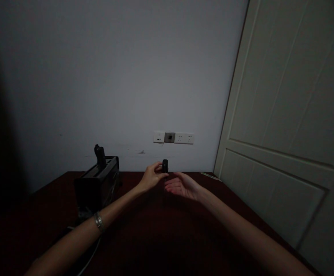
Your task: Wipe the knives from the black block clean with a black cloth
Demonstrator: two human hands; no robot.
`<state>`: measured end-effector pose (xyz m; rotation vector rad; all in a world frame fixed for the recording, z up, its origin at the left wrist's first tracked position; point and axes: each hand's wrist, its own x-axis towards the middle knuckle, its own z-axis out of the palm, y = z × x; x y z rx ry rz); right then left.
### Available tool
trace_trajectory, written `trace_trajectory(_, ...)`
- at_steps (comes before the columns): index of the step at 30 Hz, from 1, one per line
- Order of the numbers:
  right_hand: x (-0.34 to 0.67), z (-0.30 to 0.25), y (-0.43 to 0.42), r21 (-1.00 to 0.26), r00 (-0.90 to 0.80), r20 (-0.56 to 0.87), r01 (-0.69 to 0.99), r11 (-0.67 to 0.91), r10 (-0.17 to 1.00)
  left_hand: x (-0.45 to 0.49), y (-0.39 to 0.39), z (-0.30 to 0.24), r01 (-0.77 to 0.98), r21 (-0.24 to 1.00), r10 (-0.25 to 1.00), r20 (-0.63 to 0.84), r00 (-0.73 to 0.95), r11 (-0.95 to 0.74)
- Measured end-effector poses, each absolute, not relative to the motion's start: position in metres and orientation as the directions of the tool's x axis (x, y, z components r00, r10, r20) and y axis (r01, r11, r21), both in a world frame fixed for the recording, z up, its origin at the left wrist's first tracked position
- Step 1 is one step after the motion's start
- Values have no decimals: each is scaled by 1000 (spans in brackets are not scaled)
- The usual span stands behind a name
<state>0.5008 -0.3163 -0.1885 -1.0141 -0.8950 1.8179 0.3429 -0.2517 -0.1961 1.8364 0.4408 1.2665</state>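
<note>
My left hand (151, 178) pinches a small black object (165, 165) between thumb and fingers, above the far part of the dark red table (155, 226). The object stands upright, handle-like, with a rounded glossy top. What lies below my fingers is too dark to make out. Just to the right, my right hand (184, 186) is open, its palm turned up and fingers stretched toward the object. I cannot tell whether they touch it. On the left stands a black box-shaped holder (96, 188), with a black handle-like piece (100, 156) sticking up from its top.
A pale wall (126, 76) rises behind the table, with sockets (184, 138) and a grey switch plate (169, 137). On the right is a panelled door (282, 126). A thin printed strip (210, 176) lies near the back right corner. A white cable (90, 257) runs beneath my left forearm.
</note>
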Motion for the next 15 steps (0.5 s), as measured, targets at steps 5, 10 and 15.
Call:
trace_trajectory(5,491,-193,-314,-830,-273,-275,-416,-371,922,336,-262,-202,-92,714,619,658,429,-694)
trace_trajectory(10,484,-202,-312,-807,-253,-279,-462,-369,926,329,-267,-213,22,590,539,720,437,-807)
trace_trajectory(15,479,-221,-309,-752,-183,-278,-569,-332,943,326,-266,-234,55,362,344,813,469,-931)
